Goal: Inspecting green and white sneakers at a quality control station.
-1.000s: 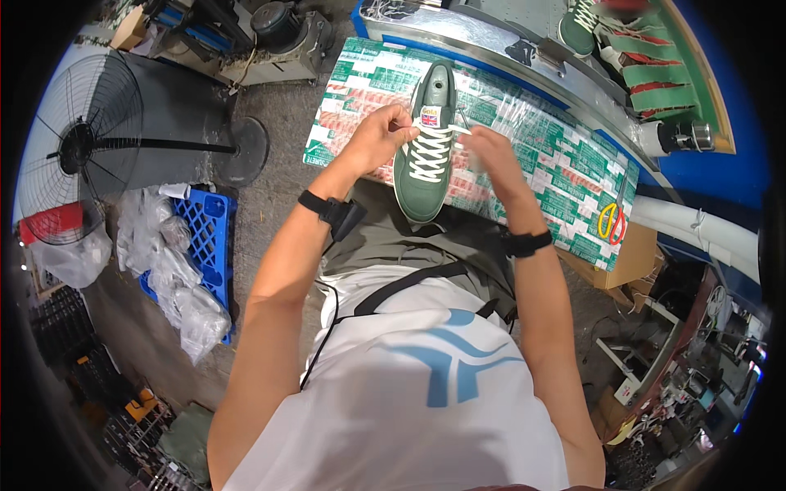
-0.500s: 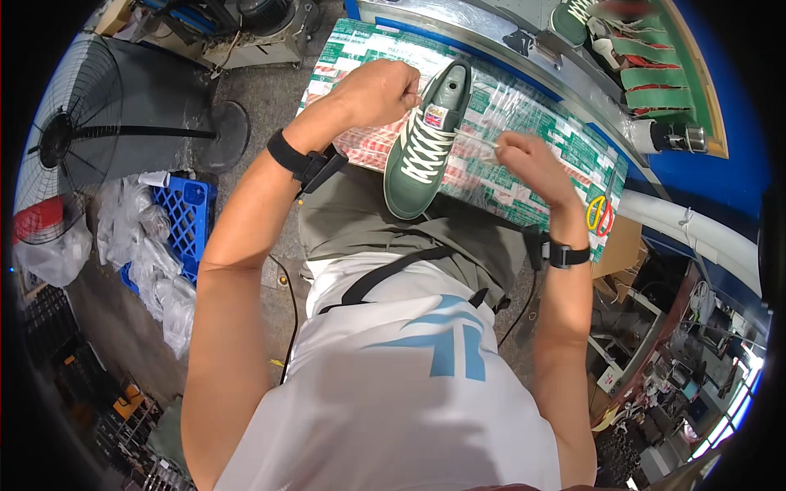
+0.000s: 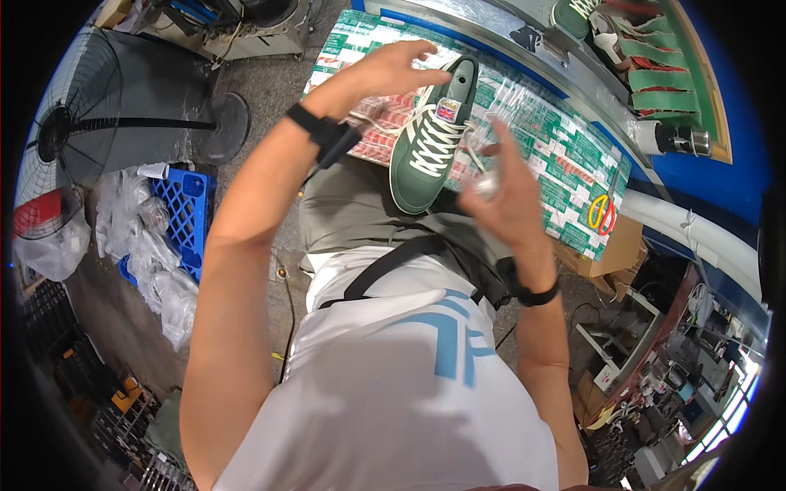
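Observation:
A green sneaker (image 3: 419, 182) lies toe toward me at the near edge of a work surface (image 3: 565, 176) covered in tape-wrapped green, white and red packaging. White laces (image 3: 434, 146) criss-cross its front, below a tongue label. Their loose ends trail to both sides of the shoe. My left hand (image 3: 393, 69) is beside the heel opening, fingers spread and holding nothing I can see. Right of the toe, my right hand (image 3: 509, 196) is blurred, with thumb and forefinger apart. A small whitish patch shows by its thumb; I cannot make out what it is.
Scissors (image 3: 602, 214) with yellow and red handles lie at the surface's right end. Behind runs a metal ledge (image 3: 499, 41), with a tray of green pieces (image 3: 661, 79) at upper right. A fan (image 3: 57, 135) and a blue crate (image 3: 192, 196) with plastic bags stand left.
Both hands have opened from closed fingers and let go of the laces. My left hand has shifted toward the heel; my right has come down nearer the toe. The laces now lie slack.

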{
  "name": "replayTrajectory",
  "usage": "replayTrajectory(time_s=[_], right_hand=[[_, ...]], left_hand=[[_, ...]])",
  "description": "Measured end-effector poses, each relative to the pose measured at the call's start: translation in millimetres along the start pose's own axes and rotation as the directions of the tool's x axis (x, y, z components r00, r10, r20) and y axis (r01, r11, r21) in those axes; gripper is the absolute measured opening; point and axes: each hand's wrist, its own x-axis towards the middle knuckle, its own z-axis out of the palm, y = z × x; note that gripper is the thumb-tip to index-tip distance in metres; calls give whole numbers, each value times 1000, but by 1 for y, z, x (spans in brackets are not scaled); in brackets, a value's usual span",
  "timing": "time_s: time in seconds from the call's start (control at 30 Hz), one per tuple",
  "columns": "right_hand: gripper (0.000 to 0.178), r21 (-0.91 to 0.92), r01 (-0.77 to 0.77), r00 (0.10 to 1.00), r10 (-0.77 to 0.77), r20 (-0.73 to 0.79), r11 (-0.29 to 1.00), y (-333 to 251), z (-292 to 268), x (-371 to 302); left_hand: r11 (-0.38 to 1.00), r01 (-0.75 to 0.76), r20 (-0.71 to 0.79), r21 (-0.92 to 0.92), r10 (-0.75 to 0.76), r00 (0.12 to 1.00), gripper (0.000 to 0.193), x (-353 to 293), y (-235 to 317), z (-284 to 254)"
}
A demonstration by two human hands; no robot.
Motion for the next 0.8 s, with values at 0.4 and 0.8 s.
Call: replayTrajectory(time_s=[0.4,0.8], right_hand=[[82,84,31,1000,-31,1,996,-25,66,21],[80,464,-262,917,67,394,846,-19,38,-29]], left_hand=[[994,94,210,-52,-81,974,85,27,24,18],[998,67,234,19,-70,970,88,28,36,16]])
